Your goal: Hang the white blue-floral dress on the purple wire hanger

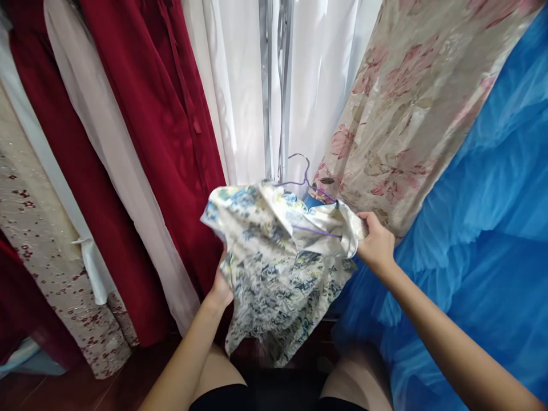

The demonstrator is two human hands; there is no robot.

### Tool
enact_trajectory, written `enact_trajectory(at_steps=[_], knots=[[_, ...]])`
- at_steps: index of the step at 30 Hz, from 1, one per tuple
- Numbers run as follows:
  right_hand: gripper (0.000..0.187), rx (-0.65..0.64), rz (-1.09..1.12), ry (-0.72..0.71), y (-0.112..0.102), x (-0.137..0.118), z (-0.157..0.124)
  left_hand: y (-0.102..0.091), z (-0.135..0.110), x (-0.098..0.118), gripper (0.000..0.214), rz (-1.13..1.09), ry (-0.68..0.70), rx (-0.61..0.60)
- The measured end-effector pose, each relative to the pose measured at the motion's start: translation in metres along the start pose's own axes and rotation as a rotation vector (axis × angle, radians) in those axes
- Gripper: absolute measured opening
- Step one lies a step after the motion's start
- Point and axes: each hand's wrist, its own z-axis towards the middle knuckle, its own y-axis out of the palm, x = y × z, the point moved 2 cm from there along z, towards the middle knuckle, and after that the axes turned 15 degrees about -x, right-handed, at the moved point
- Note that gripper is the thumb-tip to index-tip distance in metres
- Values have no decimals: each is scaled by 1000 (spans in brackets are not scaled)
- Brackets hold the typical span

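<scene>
A white garment with a blue and yellow floral print hangs in front of me on a thin purple wire hanger. My right hand is closed on the garment's right shoulder, at the end of the hanger. My left hand reaches under the garment's left side; its fingers are hidden in the cloth and seem to grip it.
Hanging clothes surround me: dark red dresses, a white one, a beige red-flowered one on the left, white sheer cloth and a metal rack pole ahead, a pink floral dress and blue tulle on the right. Dark wood floor below.
</scene>
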Motion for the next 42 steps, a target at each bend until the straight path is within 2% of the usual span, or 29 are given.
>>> enact_trajectory(at_steps=[2, 4, 8, 10, 12, 15, 17, 19, 20, 22, 23, 25, 27, 29, 32, 36, 42], knots=[[44, -8, -31, 68, -5, -6, 10, -1, -19, -22, 88, -189, -28, 39], [45, -52, -60, 61, -4, -19, 15, 3, -35, -49, 79, -301, -80, 105], [54, -87, -71, -99, 7, -35, 11, 17, -60, -102, 65, -208, -254, 281], [56, -93, -50, -178, 12, -31, 4, 28, -70, -119, 66, -189, -279, 286], [61, -94, -17, -275, 17, -24, -6, 41, -78, -126, 70, -190, -247, 272], [67, 39, 83, -340, 27, -18, -36, 62, -89, -129, 72, -219, -227, 271], [60, 184, 241, -236, 43, -21, -68, 73, -94, -129, 72, -250, -241, 284], [39, 229, 533, -52, 70, -27, -106, 79, -97, -129, 74, -266, -242, 302], [31, 168, 724, 60, 89, -31, -124, 81, -97, -129, 75, -269, -241, 306], [38, -106, 1029, 247, 127, -43, -152, 83, -98, -126, 74, -276, -240, 290], [43, -225, 1107, 287, 142, -50, -162, 84, -99, -124, 73, -278, -236, 273], [46, -417, 1191, 253, 161, -64, -169, 82, -100, -121, 72, -278, -229, 238], [45, -497, 1222, 157, 165, -75, -165, 80, -103, -118, 74, -268, -232, 217], [42, -528, 1248, 103, 161, -79, -158, 77, -107, -117, 76, -249, -242, 221], [37, -515, 1286, 124, 152, -75, -154, 76, -110, -116, 77, -230, -260, 204], [33, -441, 1290, 205, 145, -64, -159, 83, -109, -109, 74, -202, -275, 103], [34, -544, 1238, 145, 140, -64, -158, 89, -107, -97, 65, -125, -268, 7]])
